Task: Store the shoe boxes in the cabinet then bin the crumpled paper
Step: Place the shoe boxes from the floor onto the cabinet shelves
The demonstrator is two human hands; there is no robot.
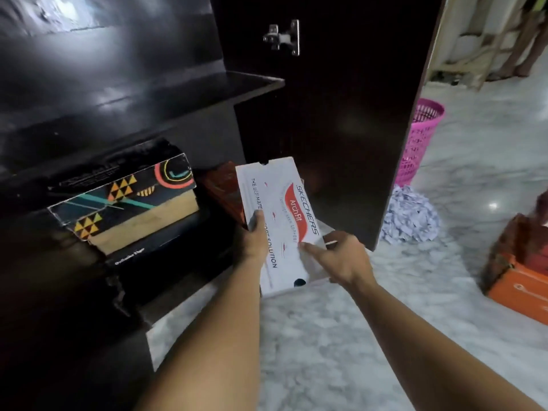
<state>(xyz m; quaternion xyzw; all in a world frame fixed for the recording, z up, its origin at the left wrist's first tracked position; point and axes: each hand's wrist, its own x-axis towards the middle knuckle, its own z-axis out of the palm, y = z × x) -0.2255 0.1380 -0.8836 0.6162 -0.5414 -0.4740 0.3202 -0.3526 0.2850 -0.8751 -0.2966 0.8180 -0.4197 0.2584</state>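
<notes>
A white Skechers shoe box (275,203) stands on its end at the mouth of the dark cabinet (118,84). My left hand (255,238) grips its left edge, thumb on the lid. My right hand (341,256) rests against its lower right corner, fingers spread. Inside the cabinet lie a black box with coloured triangles (124,203) and, behind the white box, a reddish box (225,188). A heap of crumpled white paper (409,218) lies on the floor beside the open cabinet door (341,114). A pink mesh bin (418,140) stands behind the door.
An orange shoe box (519,289) with a reddish one on top sits on the marble floor at the right. A cabinet shelf (252,80) juts out above the boxes. A person's legs and a wooden frame show at the far top right.
</notes>
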